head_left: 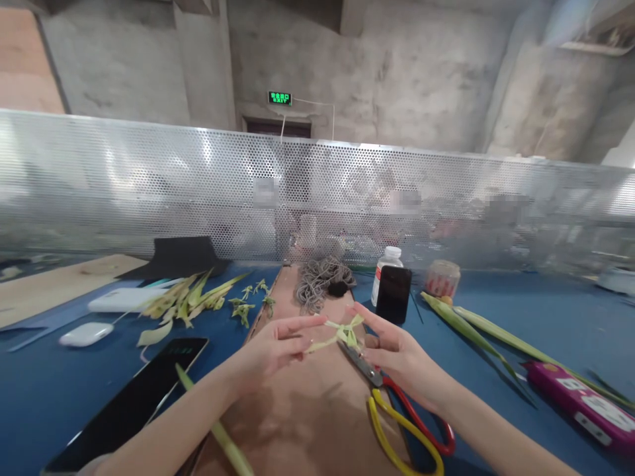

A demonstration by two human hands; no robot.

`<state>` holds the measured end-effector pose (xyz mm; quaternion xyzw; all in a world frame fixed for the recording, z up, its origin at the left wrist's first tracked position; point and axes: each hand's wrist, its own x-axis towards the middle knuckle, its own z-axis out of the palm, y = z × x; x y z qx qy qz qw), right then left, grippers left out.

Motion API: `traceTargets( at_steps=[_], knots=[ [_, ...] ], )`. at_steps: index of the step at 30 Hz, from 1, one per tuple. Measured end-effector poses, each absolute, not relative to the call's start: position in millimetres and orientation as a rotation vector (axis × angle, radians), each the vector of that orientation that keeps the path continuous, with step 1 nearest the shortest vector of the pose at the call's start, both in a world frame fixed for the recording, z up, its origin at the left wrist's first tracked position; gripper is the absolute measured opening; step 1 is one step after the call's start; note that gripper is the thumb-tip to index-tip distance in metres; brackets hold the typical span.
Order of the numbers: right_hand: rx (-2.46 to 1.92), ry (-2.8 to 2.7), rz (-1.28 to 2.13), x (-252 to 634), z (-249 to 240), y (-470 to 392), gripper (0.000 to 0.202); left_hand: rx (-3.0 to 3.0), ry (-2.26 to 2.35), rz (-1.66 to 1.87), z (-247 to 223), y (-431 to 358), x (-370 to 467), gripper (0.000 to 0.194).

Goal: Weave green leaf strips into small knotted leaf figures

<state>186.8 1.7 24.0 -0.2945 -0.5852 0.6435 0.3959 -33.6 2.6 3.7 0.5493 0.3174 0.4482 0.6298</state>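
Between my two hands is a small knotted piece of pale green leaf strips [348, 332], its loose ends sticking out several ways. My left hand [278, 347] pinches a strip at the piece's left side. From the right, my right hand [397, 347] pinches the piece, thumb and index finger at its edges. Just below, a pair of scissors [373, 375] with one red and one yellow handle lies on the brown board [297, 416], its blade tips partly behind the leaf piece. A long leaf strip [225, 439] lies near my left forearm.
Left are a dark phone [133, 403], a white earbud case [86, 334], cut leaves [191, 301] and small knotted leaf pieces [242, 311]. Grey yarn [322, 281] lies ahead. Right are a white bottle [391, 254], black phone [393, 294], jar [443, 281], long leaves [466, 330] and a purple package [580, 403].
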Motion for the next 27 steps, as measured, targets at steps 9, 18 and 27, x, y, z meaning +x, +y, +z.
traceTargets(
  at_steps=[9,18,27],
  knots=[
    [-0.703,-1.463,1.691,185.5,14.1,2.3,0.070,1.269,0.609,1.060,-1.0,-4.0,-18.0,0.038],
    [-0.615,-1.551,1.732,178.8,9.1,-3.1,0.078,1.451,0.648,1.038,-2.2,-15.5,-4.6,0.042],
    [-0.558,-1.540,1.819,178.6,5.1,-1.3,0.082,1.495,0.725,1.094,-4.8,-15.0,-2.2,0.041]
  ],
)
